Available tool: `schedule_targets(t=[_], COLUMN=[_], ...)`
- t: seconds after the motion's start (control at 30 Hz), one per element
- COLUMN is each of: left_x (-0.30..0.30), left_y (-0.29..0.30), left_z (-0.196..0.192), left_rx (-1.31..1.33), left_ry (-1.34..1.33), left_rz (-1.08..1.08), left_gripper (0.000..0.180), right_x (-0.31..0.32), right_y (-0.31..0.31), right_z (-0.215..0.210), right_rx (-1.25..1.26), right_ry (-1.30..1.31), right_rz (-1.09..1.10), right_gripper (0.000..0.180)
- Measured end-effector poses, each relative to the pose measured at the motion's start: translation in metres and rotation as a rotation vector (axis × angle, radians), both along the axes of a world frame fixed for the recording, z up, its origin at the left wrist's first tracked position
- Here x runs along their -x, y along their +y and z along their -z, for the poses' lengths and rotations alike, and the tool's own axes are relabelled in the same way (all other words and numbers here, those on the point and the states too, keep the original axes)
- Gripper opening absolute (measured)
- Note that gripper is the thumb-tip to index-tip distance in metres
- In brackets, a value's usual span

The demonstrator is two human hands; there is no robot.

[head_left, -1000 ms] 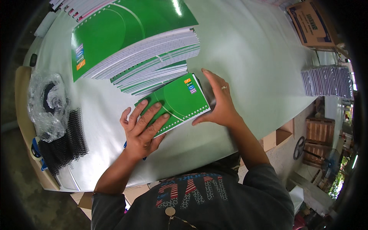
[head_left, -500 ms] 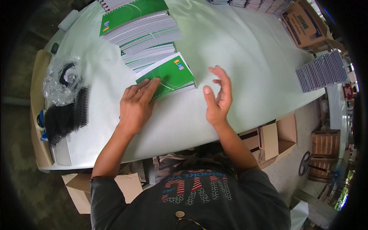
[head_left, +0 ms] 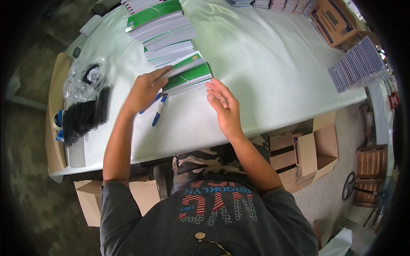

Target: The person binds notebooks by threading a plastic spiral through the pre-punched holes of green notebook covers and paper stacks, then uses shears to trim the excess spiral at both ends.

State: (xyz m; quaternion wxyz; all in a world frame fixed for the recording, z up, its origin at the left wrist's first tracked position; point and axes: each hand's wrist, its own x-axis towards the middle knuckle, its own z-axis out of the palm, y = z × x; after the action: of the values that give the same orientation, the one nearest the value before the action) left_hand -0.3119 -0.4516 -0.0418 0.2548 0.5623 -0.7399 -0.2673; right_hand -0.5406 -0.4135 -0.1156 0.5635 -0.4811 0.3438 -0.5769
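Note:
My left hand [head_left: 147, 89] pinches the left end of a green-covered booklet [head_left: 185, 64], which is raised and tilted above the pile. Beneath it, a low stack of green-covered booklets [head_left: 194, 76] with white pages rests on the table. My right hand [head_left: 224, 104] is open at the stack's right end, fingers slightly curled and holding nothing; its fingertips are close to the stack's corner, and I cannot tell whether they touch it. Blue-handled pliers [head_left: 159, 112] lie just below my left hand, partly hidden by it.
Taller piles of green booklets [head_left: 164, 32] stand behind. At left are black spiral binding coils [head_left: 87, 115] and a clear plastic bag [head_left: 83, 81]. Bundled bound notebooks [head_left: 358, 66] and a brown carton [head_left: 335, 23] stand at right. Opened cardboard boxes [head_left: 318, 153] sit below the table's edge.
My left hand has lifted the top booklet, which lay flat under its fingers. My right hand has moved left, closer to the stack. The pliers have come into sight.

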Motion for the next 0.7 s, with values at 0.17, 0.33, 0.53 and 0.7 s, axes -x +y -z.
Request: schedule_targets(t=[0.17,0.33,0.53,0.7], left_x=[0.084,0.073,0.057,0.047], left_y=[0.093,0.109,0.094,0.093], left_z=[0.021,0.008,0.043,0.095], left_rx=[0.53,0.658,0.137,0.173], left_ry=[-0.264,-0.2,0.303,0.559], left_rz=[-0.024,-0.167,-0.037,-0.197], left_gripper=[0.05,0.059,0.046,0.04], right_x=[-0.021,0.033,0.016,0.042], right_y=[0.015,0.017,0.008,-0.016], right_z=[-0.023,-0.057,-0.066,-0.031], right_rx=[-0.008,0.083,0.261,0.072], right_ry=[-0.232,0.64,0.995,0.428], right_rz=[-0.008,-0.333,-0.53,-0.418], right_gripper=[0.046,0.029,0.027,0.034])
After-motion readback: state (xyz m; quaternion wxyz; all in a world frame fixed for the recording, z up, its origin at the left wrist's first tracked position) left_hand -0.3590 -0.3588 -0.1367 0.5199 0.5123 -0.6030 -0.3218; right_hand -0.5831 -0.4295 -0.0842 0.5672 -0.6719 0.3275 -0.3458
